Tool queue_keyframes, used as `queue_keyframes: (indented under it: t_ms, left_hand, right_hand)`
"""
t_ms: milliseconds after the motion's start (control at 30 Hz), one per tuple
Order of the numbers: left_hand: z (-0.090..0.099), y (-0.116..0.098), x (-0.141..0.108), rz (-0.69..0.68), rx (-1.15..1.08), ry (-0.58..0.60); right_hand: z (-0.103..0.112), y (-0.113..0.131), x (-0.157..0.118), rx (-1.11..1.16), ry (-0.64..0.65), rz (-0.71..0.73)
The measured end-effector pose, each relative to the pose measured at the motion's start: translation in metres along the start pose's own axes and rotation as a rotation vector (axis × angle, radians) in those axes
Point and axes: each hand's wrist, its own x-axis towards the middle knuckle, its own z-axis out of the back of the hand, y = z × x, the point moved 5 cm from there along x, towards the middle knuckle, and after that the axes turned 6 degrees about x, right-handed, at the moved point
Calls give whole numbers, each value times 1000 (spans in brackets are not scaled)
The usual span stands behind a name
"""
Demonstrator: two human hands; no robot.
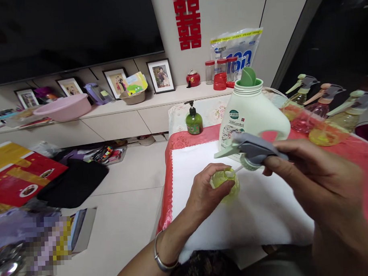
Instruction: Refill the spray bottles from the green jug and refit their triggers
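Spillage is what I would guard against from here. Through the head view I see the small yellow bottle (pixel 218 178) uncapped above the white cloth (pixel 197 161), ringed by the thumb and fingers of the left hand (pixel 212 182); whether its base rests on the cloth I cannot tell. If that grip squeezed unevenly or tipped, liquid could slop from the wide neck, and wet fingers might then slide on the smooth sides. The right hand (pixel 315 173) pinches the grey spray head (pixel 258 150) between thumb and fingertips, the nozzle pointing left. Its thin tube (pixel 238 168) slants toward the bottle's mouth; I cannot make out whether the tip is inside. A crooked angle there could catch the rim or bend the tube. The big detergent jug (pixel 255 107) stands close behind, so a careless knuckle might bump it.

The worktop (pixel 366 164) has a shiny red cover under the cloth, soft enough, I judge, to make a light bottle wobble. A green pump bottle (pixel 194 123) stands at its far side, three spray bottles (pixel 317 111) at the right. Beyond, a low cabinet (pixel 176 99) carries framed photos (pixel 161 75) beneath a dark television (pixel 71 29).
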Motion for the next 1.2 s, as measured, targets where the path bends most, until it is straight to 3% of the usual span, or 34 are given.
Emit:
queue_keyframes:
  t_ms: [100,300,533,667,867,1200]
  left_hand:
    - [0,3,0,0,-45,-3]
    - [-4,16,-4,85,-230,-17]
    - [-13,24,-8,131,-390,-51]
    - [-14,25,-11,100,-344,-100]
    - [-17,17,-12,49,-337,-40]
    - [-18,17,-14,71,-348,-111]
  right_hand:
    - [-18,6,4,-47,97,150]
    - [-38,6,7,-31,203,177]
    - [-44,-1,8,-15,257,170]
    - [-45,-4,9,4,282,137]
    - [-48,-3,8,-2,321,135]
    - [-48,-3,7,5,352,119]
